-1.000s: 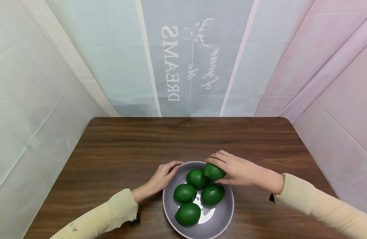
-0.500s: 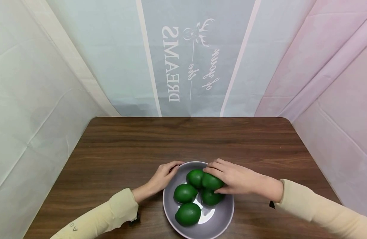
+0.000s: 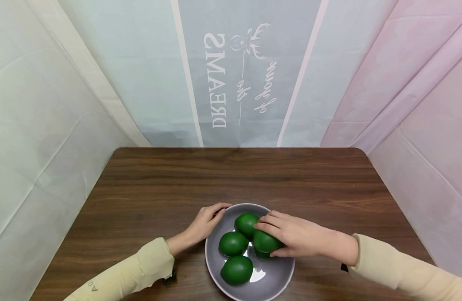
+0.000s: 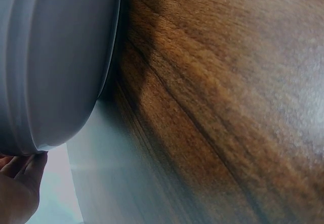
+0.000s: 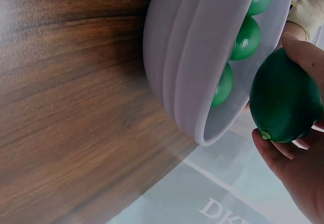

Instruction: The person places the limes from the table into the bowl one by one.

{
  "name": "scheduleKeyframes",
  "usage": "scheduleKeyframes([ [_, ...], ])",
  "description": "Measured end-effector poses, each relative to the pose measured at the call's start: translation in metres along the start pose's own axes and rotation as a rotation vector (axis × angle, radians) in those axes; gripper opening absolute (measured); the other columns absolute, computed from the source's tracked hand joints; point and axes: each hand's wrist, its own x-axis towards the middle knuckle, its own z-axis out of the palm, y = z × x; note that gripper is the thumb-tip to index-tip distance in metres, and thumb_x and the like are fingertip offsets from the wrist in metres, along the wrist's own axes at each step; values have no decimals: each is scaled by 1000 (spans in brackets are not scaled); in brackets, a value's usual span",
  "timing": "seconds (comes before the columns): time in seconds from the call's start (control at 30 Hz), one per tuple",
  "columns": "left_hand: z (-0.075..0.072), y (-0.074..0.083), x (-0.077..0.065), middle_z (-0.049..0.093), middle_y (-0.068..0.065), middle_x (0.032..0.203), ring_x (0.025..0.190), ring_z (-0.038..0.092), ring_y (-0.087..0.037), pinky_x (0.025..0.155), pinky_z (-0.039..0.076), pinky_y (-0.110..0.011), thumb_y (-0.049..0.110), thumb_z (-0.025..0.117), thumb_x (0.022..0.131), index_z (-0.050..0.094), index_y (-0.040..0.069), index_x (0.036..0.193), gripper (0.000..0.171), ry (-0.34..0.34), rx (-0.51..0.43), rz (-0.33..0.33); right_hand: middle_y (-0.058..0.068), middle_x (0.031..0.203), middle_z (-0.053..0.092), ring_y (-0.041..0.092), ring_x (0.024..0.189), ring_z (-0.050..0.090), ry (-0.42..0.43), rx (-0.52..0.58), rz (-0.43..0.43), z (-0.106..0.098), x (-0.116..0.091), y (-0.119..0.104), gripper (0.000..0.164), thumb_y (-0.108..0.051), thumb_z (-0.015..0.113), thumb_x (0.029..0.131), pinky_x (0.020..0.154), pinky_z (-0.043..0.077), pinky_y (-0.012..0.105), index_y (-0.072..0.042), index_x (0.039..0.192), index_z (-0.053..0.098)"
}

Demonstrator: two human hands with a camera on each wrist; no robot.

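Observation:
A grey bowl (image 3: 269,291) stands at the near middle of the table. My left hand (image 3: 203,223) rests against its left rim; in the left wrist view, the fingertips (image 4: 36,164) touch the outer wall. Over the bowl's right side, my right hand (image 3: 295,234) holds a green lime (image 3: 265,241) between thumb and fingers. Close up in the right wrist view, that lime (image 5: 283,97) shows a pale stem end. In the bowl lie a back lime (image 3: 247,225), a middle lime (image 3: 232,243) and a front lime (image 3: 237,270). One more is mostly hidden beneath the held lime.
The dark wood table (image 3: 178,179) extends behind and beside the bowl. A printed cloth (image 3: 246,83) hangs behind it, with pale cloth walls on the left (image 3: 46,125) and right (image 3: 434,138).
My right hand has brought the held lime from the bowl's back right edge toward the front and over another lime, which it now mostly hides. My left hand and the bowl have kept their places.

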Motion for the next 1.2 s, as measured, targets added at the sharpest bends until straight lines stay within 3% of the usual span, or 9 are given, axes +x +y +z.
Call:
scheduleKeyframes([
  [0.53, 1, 0, -2, 64, -6, 111, 101, 59, -17, 81, 48, -31, 13, 46, 96, 62, 8, 114, 25, 0, 9, 5, 2, 115, 51, 14, 102, 48, 11, -16, -44, 11, -6, -16, 69, -34, 78, 68, 87, 43, 28, -3, 122, 48],
  [1.2, 5, -4, -7, 64, -5, 110, 100, 60, -16, 80, 48, -31, 14, 46, 96, 62, 9, 114, 25, 6, 6, 10, -2, 118, 51, 12, 107, 46, -37, 0, -57, 34, -10, -29, 72, -35, 78, 66, 94, 38, 26, -6, 124, 47],
])
